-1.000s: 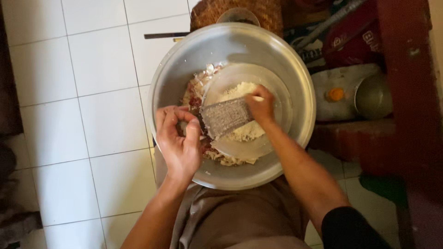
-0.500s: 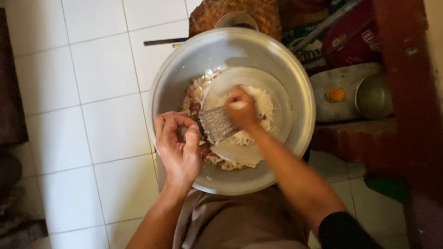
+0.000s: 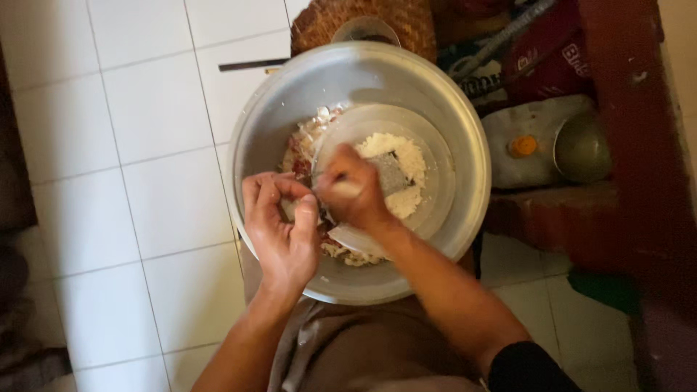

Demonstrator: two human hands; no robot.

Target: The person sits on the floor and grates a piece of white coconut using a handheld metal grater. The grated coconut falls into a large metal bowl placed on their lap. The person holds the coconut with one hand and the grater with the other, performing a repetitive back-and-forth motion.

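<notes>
A large metal basin (image 3: 443,109) is seen from above, set on a white tiled floor (image 3: 145,131) just in front of the person's lap. Inside it a pale round plate (image 3: 435,174) is held tilted, with white gratings (image 3: 406,156) heaped on it. Beneath and to the left of the plate, mixed pale and reddish scraps (image 3: 308,141) lie on the basin bottom.

A small metal grater (image 3: 390,174) is seen over the plate; only its far end shows, the rest being covered by the right hand.

Left hand (image 3: 279,225): at the near-left inner wall of the basin, fingers curled, thumb and fingertips pinched at the near end of the grater (the contact itself is partly hidden, so the grip cannot be confirmed).

Right hand (image 3: 352,190): closed in a fist over the grater, a pale piece (image 3: 347,190) pressed under the fingers against the grater face. The piece is mostly hidden and blurred; its kind cannot be told.

Beyond the basin a woven basket (image 3: 363,22) is noted, touching or just behind the rim, and a dark knife (image 3: 250,65) lies on the floor to the left of it. To the right, well apart from the hands, a white appliance (image 3: 530,145) with an orange knob is seen.
</notes>
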